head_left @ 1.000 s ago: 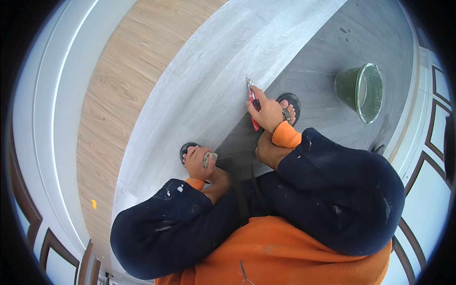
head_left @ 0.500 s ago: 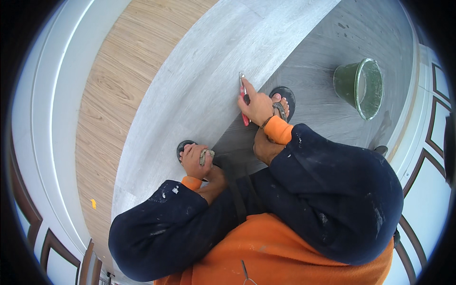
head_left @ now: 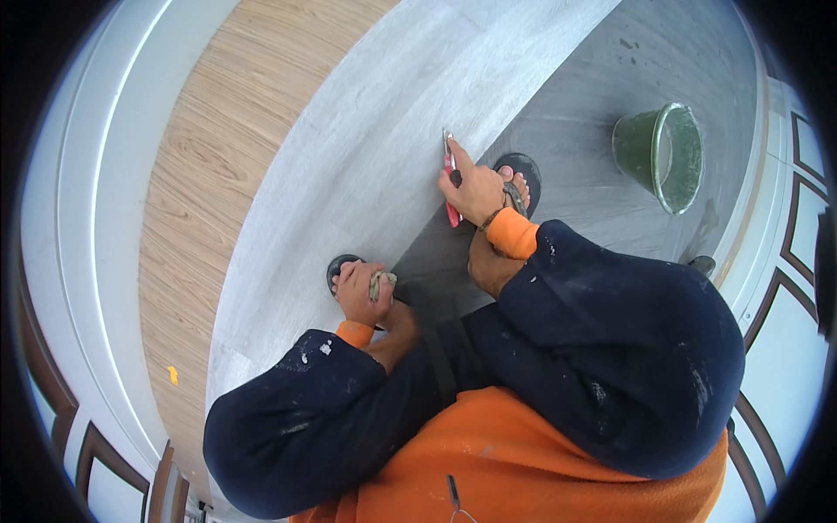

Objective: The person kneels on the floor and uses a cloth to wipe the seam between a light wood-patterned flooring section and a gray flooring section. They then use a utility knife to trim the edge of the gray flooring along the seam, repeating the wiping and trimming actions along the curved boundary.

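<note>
My right hand is closed around a red utility knife, index finger stretched along it toward the metal tip. The tip is at the surface of the pale grey wood-look flooring, near its border with the darker grey floor. Closer to me, my left hand is curled around a crumpled greyish-green rag, resting over my left foot. Part of the rag is hidden by the fingers.
A green bucket with pale residue on its rim stands on the dark floor to the right. My feet are in black flip-flops. Tan wood-look flooring runs along the left, with a small yellow scrap on it. Panelled white walls flank both sides.
My right hand and the utility knife have shifted very slightly forward and right. My left hand stays over the foot, still around the rag.
</note>
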A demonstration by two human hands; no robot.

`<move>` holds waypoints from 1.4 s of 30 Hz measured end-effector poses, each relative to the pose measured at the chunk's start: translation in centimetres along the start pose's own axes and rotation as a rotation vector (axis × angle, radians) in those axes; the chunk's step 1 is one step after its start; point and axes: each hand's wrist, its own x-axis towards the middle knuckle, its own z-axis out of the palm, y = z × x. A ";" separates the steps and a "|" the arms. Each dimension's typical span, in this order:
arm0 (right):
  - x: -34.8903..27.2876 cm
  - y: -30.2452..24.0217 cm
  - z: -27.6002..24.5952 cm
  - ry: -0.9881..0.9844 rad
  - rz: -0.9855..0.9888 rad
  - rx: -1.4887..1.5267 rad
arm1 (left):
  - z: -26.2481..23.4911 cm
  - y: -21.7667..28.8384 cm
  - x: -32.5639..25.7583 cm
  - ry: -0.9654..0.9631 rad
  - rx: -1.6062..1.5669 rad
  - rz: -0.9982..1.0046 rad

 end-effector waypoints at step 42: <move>0.8 -0.4 -0.9 -0.064 -0.003 -0.076 | 0.2 -0.1 -0.2 0.010 -0.003 -0.003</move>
